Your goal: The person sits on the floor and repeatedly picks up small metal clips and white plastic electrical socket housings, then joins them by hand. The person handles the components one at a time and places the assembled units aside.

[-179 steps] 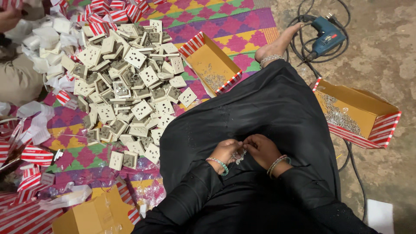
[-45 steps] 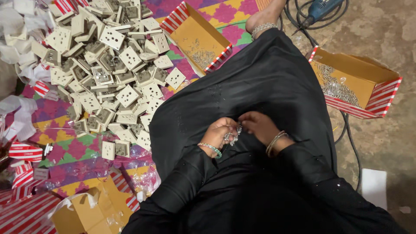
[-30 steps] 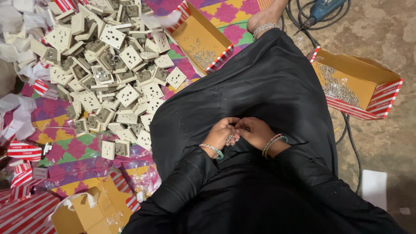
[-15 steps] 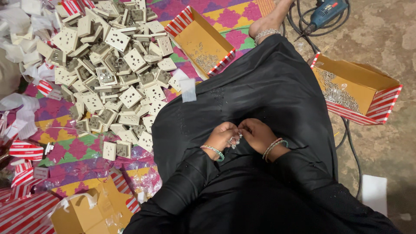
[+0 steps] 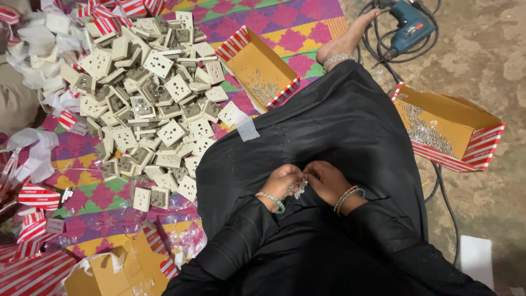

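Since half a second ago my view has drifted only slightly; both hands stay together over my lap. Largest, the heap of beige socket plates (image 5: 153,104) lies on the mat beside me, within reach. My left hand (image 5: 282,183) and right hand (image 5: 326,182) pinch a small cluster of metal parts (image 5: 300,188) between them, fingers closed on it.

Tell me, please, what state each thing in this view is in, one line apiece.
Left hand: closed on small metal parts.
Right hand: pinching the same parts.
Near box: open, few metal pieces inside.
Right box: open, holding metal pieces.
Socket plates: loose in a heap.
Drill: lying on the floor, unheld.
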